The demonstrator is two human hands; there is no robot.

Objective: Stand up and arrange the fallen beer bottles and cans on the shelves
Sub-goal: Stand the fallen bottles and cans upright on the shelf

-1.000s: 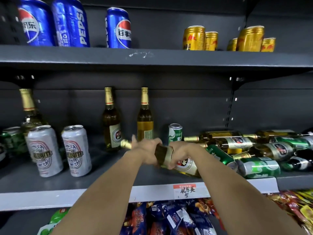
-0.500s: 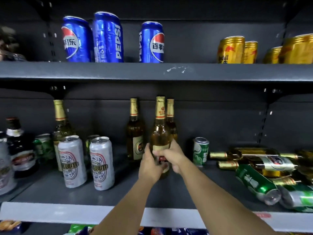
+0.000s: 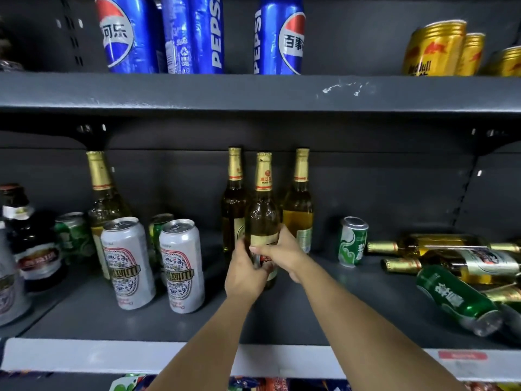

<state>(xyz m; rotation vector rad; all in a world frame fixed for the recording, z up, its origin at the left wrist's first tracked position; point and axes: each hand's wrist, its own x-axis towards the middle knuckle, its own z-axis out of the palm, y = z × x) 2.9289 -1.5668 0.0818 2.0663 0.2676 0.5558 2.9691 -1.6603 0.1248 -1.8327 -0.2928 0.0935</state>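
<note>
Raised from lying, gold-foiled amber beer bottle (image 3: 263, 218) stands upright.

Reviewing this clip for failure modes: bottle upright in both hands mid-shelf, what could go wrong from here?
1. The held bottle stands right in front of two upright bottles; a nudge backward could topple them.
2. Left hand and right hand grip it low, so letting go unevenly may tip it.
3. The fallen bottles at right could roll.
</note>
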